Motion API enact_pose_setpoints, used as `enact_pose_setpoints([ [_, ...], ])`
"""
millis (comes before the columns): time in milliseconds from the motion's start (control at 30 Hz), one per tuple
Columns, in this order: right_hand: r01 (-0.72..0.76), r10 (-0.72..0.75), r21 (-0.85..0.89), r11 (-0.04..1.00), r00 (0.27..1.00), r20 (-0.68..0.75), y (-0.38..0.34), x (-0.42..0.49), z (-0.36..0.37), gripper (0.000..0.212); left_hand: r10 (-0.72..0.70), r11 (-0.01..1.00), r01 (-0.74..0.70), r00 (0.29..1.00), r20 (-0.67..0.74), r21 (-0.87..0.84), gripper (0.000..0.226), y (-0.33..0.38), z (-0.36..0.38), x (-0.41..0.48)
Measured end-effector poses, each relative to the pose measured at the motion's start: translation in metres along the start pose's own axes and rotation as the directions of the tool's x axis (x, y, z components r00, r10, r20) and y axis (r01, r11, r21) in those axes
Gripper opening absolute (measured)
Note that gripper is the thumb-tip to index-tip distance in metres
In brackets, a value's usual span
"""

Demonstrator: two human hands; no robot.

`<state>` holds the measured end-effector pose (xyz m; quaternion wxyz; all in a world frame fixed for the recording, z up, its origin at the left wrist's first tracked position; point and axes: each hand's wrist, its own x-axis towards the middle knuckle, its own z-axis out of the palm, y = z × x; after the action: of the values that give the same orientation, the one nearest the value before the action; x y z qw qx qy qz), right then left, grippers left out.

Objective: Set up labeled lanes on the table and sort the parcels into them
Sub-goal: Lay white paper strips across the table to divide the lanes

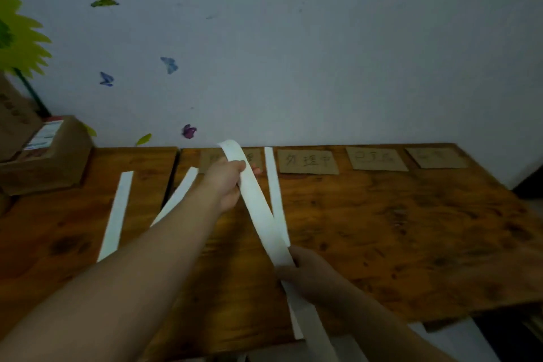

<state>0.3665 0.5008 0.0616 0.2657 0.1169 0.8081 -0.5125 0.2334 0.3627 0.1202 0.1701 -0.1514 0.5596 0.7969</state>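
The left hand [227, 185] was clenched on the far part of a long white paper strip [258, 203], lifted above the wooden bench [411, 229]. The right hand [308, 270] gripped the same strip nearer the body, its loose end hanging past the bench's near edge. Just right of the left hand a second white strip [274, 185] lay flat on the bench; left of that hand lay two more strips [116, 214]. Beyond both hands, along the wall, sat a row of cardboard labels [307, 161] with handwriting. Far left of the left hand stood cardboard parcels [47, 156].
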Motion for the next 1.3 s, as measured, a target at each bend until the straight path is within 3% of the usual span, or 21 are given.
enact_pose_setpoints([
  [67, -0.014, 0.014, -0.014, 1.0, 1.0, -0.028, 0.026, -0.015, -0.041, 0.035, 0.028, 0.999, -0.028, 1.0, 0.004, 0.041, 0.019, -0.005, 0.048, 0.003],
  [267, -0.046, 0.049, 0.032, 0.998, 0.996, -0.072, 0.102, -0.054, -0.15, 0.02, 0.07, 0.95, -0.089, 0.995, 0.073, 0.299, 0.034, -0.034, 0.181, 0.022],
  [400, -0.104, 0.107, 0.045, 0.994, 0.991, -0.08, 0.133, -0.061, -0.199, 0.037, 0.083, 0.909, -0.126, 0.989, 0.125, 0.398, 0.038, -0.052, 0.238, 0.044],
  [600, -0.228, 0.225, -0.024, 0.973, 0.969, -0.102, 0.153, -0.034, -0.243, 0.036, 0.158, 0.755, -0.183, 0.983, 0.096, 0.63, 0.047, -0.084, 0.271, 0.101],
  [733, -0.272, 0.268, -0.023, 0.962, 0.958, -0.105, 0.155, -0.003, -0.264, 0.026, 0.127, 0.675, -0.192, 0.981, 0.144, 0.712, 0.049, -0.106, 0.28, 0.154],
  [967, -0.36, 0.354, -0.114, 0.926, 0.933, -0.067, 0.168, 0.064, -0.288, 0.061, 0.042, 0.591, -0.113, 0.993, 0.11, 0.799, 0.05, -0.159, 0.29, 0.243],
  [1100, -0.372, 0.365, -0.122, 0.92, 0.928, -0.076, 0.182, 0.092, -0.298, 0.068, 0.04, 0.432, -0.114, 0.993, 0.108, 0.895, 0.043, -0.193, 0.288, 0.279],
  [1300, -0.335, 0.345, -0.19, 0.923, 0.939, 0.018, 0.197, 0.107, -0.3, 0.048, 0.123, 0.119, -0.006, 0.992, -0.009, 0.993, 0.035, -0.213, 0.294, 0.294],
])
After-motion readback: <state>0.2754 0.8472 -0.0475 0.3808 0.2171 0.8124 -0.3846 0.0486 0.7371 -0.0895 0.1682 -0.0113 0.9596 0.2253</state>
